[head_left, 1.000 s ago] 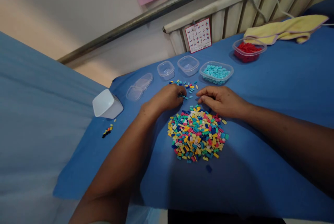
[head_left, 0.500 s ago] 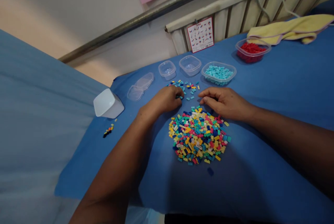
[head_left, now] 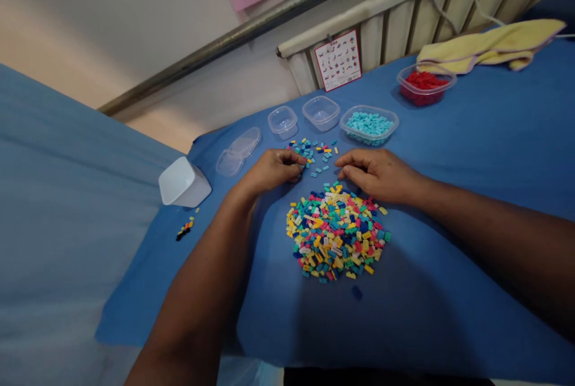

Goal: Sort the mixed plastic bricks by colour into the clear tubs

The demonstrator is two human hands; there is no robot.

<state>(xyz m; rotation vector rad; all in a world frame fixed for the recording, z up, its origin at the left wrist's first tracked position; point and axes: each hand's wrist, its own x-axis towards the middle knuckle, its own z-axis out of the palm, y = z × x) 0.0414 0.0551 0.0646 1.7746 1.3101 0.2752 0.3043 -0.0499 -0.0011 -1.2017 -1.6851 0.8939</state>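
A heap of small bricks in mixed colours (head_left: 336,233) lies on the blue cloth. My left hand (head_left: 273,169) rests just beyond the heap's left side, fingers curled into a pinch beside a scatter of loose bricks (head_left: 317,152); what it pinches is too small to name. My right hand (head_left: 376,174) lies at the heap's far right edge, fingers curled and pressed together, tips touching the topmost bricks. Beyond the hands stand two empty clear tubs (head_left: 283,121) (head_left: 321,112) and a clear tub of light blue bricks (head_left: 369,124).
A clear tub of red bricks (head_left: 424,85) and a yellow towel (head_left: 489,45) sit at the back right. Two clear lids (head_left: 239,150) and a tipped white tub (head_left: 184,183) lie to the left, with several stray bricks (head_left: 185,227) near it. A picture card (head_left: 338,60) leans on the radiator.
My left hand has drawn back a little to the left, away from the scattered bricks. My right hand has barely moved.
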